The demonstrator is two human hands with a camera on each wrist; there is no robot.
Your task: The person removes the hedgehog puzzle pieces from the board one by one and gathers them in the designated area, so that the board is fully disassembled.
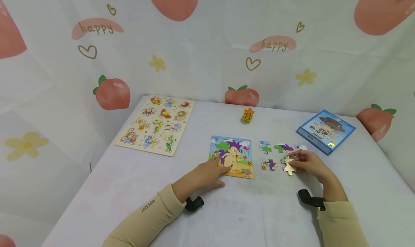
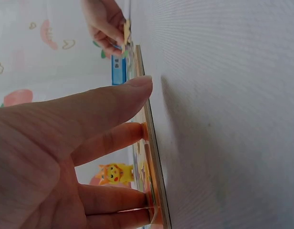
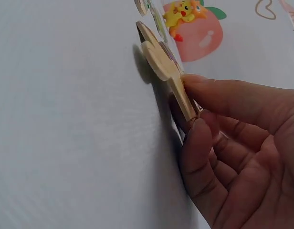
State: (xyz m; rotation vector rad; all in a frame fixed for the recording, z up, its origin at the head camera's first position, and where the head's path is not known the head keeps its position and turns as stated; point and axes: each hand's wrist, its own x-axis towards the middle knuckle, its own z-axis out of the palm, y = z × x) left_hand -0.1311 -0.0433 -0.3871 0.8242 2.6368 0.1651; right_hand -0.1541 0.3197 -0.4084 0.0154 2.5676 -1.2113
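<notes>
Right fingers (image 3: 199,160); puzzle piece (image 3: 159,62) pinched between

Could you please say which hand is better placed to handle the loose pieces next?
Probably the right hand: it pinches a puzzle piece beside other loose pieces, while the left hand touches the puzzle board.

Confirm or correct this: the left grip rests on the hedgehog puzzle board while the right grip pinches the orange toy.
Wrong about the right grip: it pinches a wooden puzzle piece, as the right wrist view shows. The left grip rests on the puzzle board.
</notes>
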